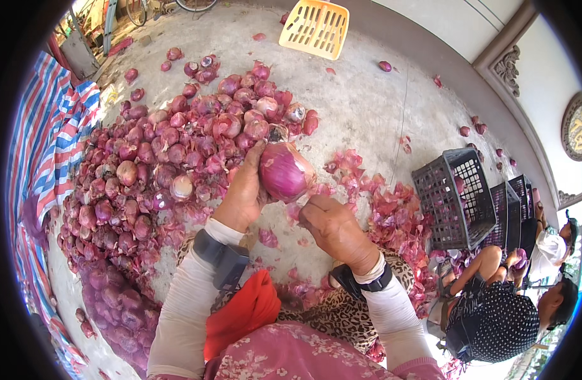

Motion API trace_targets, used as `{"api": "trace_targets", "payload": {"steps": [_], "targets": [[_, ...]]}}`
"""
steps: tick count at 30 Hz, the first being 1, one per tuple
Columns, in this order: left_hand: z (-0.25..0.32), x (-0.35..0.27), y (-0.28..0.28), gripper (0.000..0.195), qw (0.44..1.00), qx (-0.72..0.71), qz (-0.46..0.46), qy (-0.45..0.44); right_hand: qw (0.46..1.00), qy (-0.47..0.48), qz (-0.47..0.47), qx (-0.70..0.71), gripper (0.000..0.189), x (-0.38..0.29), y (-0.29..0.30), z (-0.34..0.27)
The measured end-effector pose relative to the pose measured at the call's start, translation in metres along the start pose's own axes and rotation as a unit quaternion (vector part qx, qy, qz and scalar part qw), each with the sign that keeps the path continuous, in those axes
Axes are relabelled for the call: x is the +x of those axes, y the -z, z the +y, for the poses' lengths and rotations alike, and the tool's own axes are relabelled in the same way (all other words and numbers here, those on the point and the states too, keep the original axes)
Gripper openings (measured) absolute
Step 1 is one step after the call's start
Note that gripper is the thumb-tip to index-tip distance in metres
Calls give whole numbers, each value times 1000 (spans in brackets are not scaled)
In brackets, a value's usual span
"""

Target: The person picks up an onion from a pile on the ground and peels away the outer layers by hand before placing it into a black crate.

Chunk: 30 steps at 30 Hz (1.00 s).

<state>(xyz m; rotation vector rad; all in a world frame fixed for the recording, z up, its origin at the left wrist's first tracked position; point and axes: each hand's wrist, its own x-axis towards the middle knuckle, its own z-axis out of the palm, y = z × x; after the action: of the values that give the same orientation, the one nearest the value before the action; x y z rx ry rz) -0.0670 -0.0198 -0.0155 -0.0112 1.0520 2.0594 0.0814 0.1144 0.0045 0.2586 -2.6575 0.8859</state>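
Observation:
My left hand (245, 190) is shut on a large red onion (285, 172), its glossy purple side facing up. Just to the lower right of that onion is my right hand (331, 227), fingers curled, with thin papery skin at its fingertips; whether it grips that skin is hard to tell. A big heap of red onions (177, 152) in dry skins spreads on the concrete floor to the left and ahead. Loose onion skins (398, 213) lie in a pile to the right of my right hand.
A full purple mesh bag of onions (124, 308) rests at lower left, near a striped tarp (48, 137). Black plastic crates (455, 199) stand at right, beside two seated people (493, 323). A yellow slotted basket (314, 28) lies ahead, near the wall. Single onions (385, 66) are scattered around.

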Motion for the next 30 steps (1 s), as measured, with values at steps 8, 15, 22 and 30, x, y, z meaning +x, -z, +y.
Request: {"api": "trace_targets", "payload": {"steps": [8,15,22,30], "targets": [[1,3,5,58,998,-60,11,19,998,-52,16,-5,23,-8,2,7],[-7,2,4,53,998,-27,-4,64,983,8,185,12,40,11,8,-9],[-5,-2,-3,52,998,9,-16,65,983,36,181,13,28,7,3,-2],[-6,1,0,47,994,-39,0,99,979,50,200,10,23,6,0,1]]}}
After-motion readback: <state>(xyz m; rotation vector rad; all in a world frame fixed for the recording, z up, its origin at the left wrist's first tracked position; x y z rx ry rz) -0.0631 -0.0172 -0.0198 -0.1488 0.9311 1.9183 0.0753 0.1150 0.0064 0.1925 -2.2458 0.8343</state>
